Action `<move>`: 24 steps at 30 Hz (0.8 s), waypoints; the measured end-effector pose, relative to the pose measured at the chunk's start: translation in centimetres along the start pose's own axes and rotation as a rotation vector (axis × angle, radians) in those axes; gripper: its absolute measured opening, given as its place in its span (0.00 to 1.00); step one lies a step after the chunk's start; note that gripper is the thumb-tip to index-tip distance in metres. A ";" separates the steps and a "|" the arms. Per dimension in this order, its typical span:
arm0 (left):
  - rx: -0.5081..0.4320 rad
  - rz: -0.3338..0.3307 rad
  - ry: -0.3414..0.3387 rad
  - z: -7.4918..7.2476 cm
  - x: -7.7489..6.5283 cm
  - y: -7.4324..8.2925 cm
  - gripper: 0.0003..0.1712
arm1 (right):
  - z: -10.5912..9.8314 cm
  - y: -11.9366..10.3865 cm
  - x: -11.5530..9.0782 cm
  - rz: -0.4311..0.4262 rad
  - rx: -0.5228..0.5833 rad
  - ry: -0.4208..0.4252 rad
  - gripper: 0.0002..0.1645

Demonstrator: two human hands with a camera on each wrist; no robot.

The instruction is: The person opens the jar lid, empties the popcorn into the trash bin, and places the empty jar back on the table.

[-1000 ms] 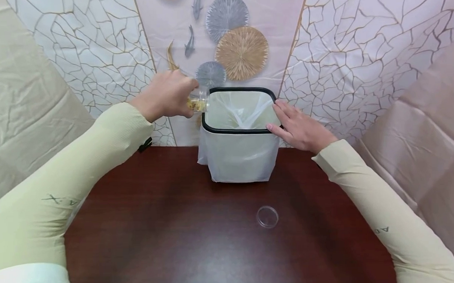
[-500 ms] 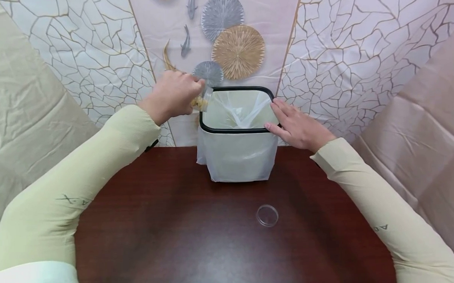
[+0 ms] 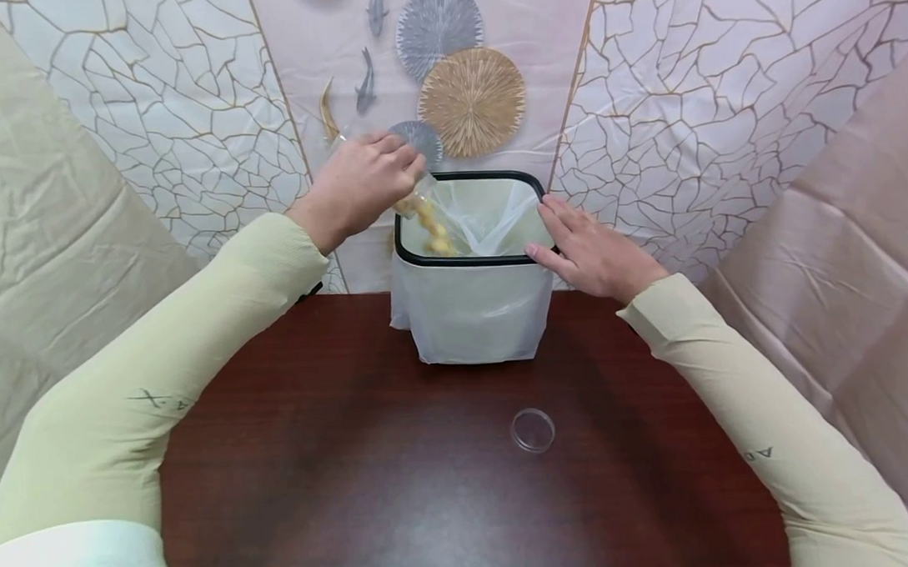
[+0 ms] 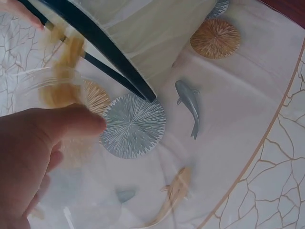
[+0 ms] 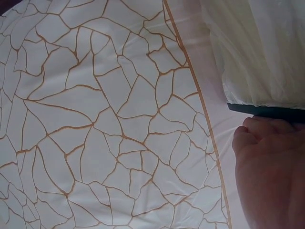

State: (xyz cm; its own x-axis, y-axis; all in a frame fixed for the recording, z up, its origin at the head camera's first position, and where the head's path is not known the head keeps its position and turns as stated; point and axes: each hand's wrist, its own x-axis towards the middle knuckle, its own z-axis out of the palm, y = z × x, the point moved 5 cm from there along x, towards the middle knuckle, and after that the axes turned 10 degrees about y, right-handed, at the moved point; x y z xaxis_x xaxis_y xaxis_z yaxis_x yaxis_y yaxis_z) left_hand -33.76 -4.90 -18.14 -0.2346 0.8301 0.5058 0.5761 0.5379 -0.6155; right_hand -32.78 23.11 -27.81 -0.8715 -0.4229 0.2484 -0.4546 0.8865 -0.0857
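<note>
My left hand (image 3: 364,185) grips a clear jar (image 3: 425,188) tipped over the left side of a bin. Yellow pieces (image 3: 437,236) tumble from its mouth into the bin; in the left wrist view these pieces (image 4: 69,50) are blurred. The bin (image 3: 476,312) is pale, with a black rim (image 3: 464,261) and a translucent white liner folded over its outside. On the rim's right side rests my right hand (image 3: 599,252), fingers extended. The right wrist view shows that hand (image 5: 274,167) against the dark rim. How deep the pieces lie inside is hidden.
A clear round lid (image 3: 532,431) lies on the dark red-brown table (image 3: 340,454) in front of the bin. Behind the bin hangs a patterned cloth (image 3: 673,101) with fish and disc prints. Beige drapes (image 3: 852,278) flank both sides.
My left hand has moved right and tilted the jar further down over the bin. Yellow pieces now fall out of it. The right hand stays on the rim.
</note>
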 end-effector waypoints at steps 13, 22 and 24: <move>-0.070 -0.078 0.072 0.4 -1.0 0.2 0.14 | 0.2 0.0 0.1 0.002 0.000 -0.009 0.52; -0.297 -0.395 -0.056 0.5 -3.2 -1.0 0.29 | 0.1 0.1 0.1 -0.005 0.008 0.016 0.51; -0.348 -0.480 -0.071 0.4 -3.7 -1.5 0.35 | 0.1 0.1 0.1 -0.003 0.016 0.018 0.51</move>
State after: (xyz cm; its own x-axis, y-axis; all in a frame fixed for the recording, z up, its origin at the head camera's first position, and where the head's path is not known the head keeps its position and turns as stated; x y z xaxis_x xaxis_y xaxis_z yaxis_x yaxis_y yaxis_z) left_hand -34.06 -8.70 -19.31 -0.5771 0.5202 0.6296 0.6127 0.7855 -0.0874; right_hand -32.98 23.13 -27.93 -0.8669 -0.4217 0.2660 -0.4599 0.8823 -0.1001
